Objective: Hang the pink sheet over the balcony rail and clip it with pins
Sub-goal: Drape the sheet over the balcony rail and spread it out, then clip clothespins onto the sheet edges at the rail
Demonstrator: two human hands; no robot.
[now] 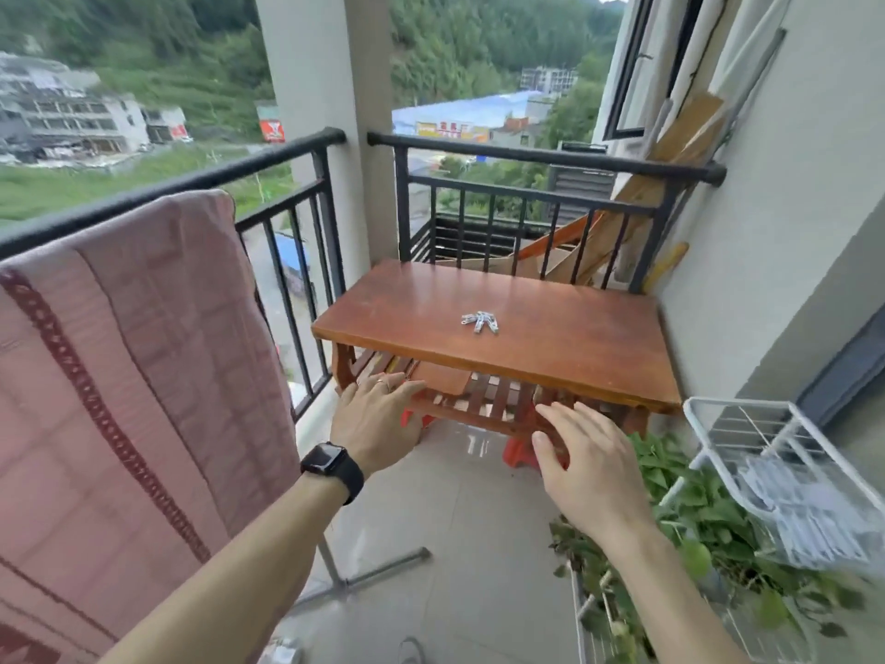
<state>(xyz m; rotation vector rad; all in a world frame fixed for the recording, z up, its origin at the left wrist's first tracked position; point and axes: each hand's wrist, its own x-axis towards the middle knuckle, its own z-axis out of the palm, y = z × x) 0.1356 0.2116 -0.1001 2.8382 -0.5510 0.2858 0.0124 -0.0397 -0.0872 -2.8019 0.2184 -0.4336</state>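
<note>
Head view: pink quilted sheet with dark red striping (pixel 134 352) already hangs over the black metal balcony rail (pixel 268 158), so draping looks done. Clipping not started, as far as the visible part shows: no pin on the sheet. The small cluster of silver metal pins (pixel 480 322) lies mid-top on the reddish-brown wooden counter (pixel 550 357), well apart from the sheet. Left hand (pixel 378 419) (watch on wrist) and right hand (pixel 589 467) hang short of the counter, fingers spread, holding nothing. Remaining: fetch pins, clip sheet to rail.

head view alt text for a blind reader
A pink sheet hangs over the balcony rail at left. The left hand and right hand, both open, reach toward a wooden table holding a small pile of metal pins.
</note>
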